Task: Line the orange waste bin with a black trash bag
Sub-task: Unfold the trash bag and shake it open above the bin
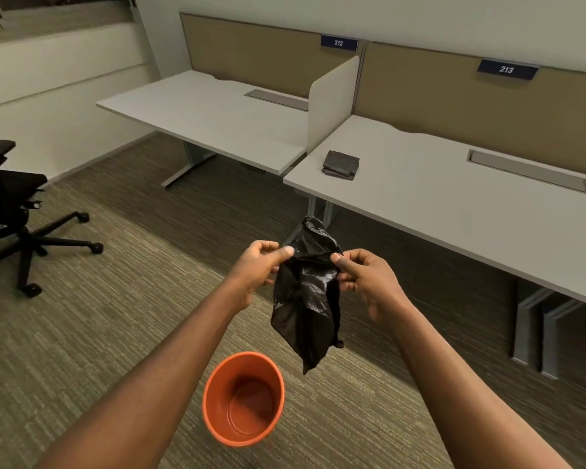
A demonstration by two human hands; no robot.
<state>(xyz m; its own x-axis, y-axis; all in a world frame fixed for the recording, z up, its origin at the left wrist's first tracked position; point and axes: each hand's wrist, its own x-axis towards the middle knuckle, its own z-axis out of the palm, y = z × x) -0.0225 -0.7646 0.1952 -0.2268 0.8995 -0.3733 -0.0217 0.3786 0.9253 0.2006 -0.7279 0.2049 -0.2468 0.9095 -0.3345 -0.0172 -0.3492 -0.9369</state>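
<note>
A black trash bag (307, 299) hangs crumpled in the air between both hands, its lower end dangling down. My left hand (256, 269) pinches its upper left edge between thumb and fingers. My right hand (366, 279) pinches the upper right edge. The orange waste bin (214, 384) stands upright on the carpet below and slightly left of the bag, with nothing inside it.
A folded stack of dark bags (340, 165) lies on the white desk (454, 211) marked 213. A second desk (217, 116) stands beyond a divider panel. A black office chair (11, 211) on castors stands at the left. Desk legs (535, 330) are at the right.
</note>
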